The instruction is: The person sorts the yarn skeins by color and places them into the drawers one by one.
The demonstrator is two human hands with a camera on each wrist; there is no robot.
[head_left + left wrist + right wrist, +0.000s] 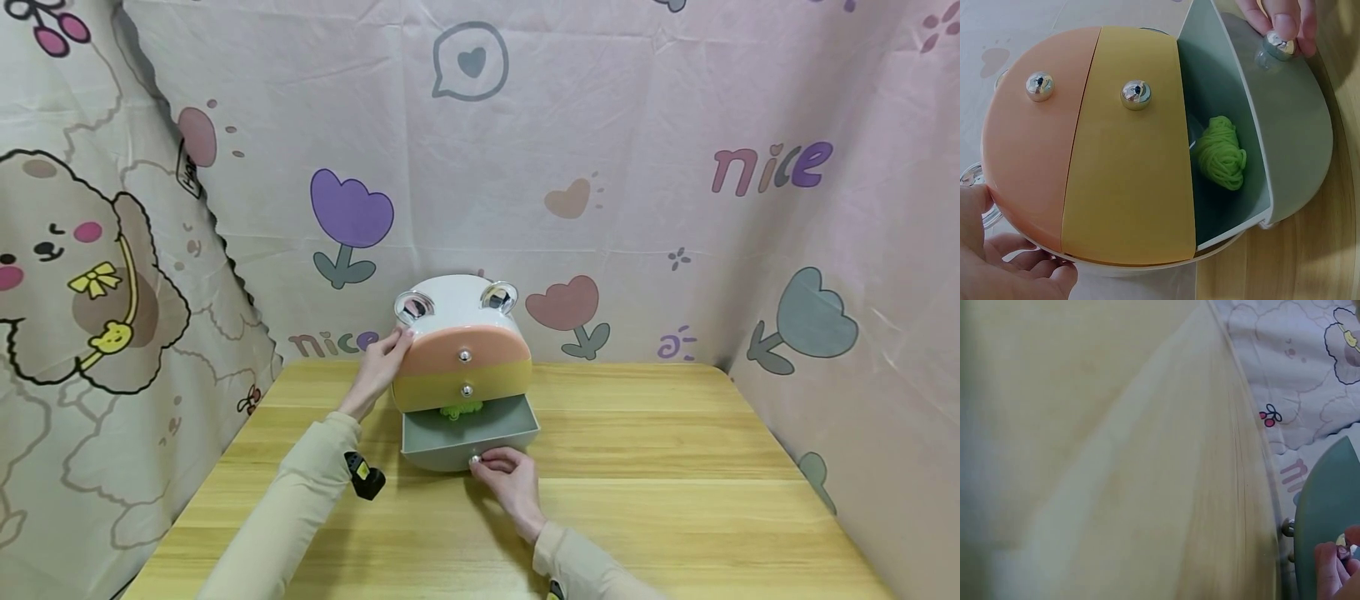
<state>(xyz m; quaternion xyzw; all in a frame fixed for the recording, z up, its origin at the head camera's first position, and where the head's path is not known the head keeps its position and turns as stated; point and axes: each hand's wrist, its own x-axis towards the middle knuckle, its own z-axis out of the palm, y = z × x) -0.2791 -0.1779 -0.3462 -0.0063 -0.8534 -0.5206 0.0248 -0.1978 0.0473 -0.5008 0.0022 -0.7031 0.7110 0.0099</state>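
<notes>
A small rounded drawer box (461,302) with a white body and two silvery rings on top stands on the table. Its orange drawer (1041,144) and yellow drawer (1129,162) are closed; the bottom grey-green drawer (470,433) is pulled out. Inside that drawer lies a bundle of bright green yarn (1221,153), partly hidden in the head view. My left hand (381,367) rests against the box's left side, thumb near the orange front. With its fingertips my right hand (513,485) pinches the silver knob (1279,46) of the open drawer.
The wooden table (637,500) spreads out around the box. Behind it hangs a printed cloth (480,150), with another patterned cloth (82,433) along the left side. A black wrist device (365,477) sits at my left sleeve.
</notes>
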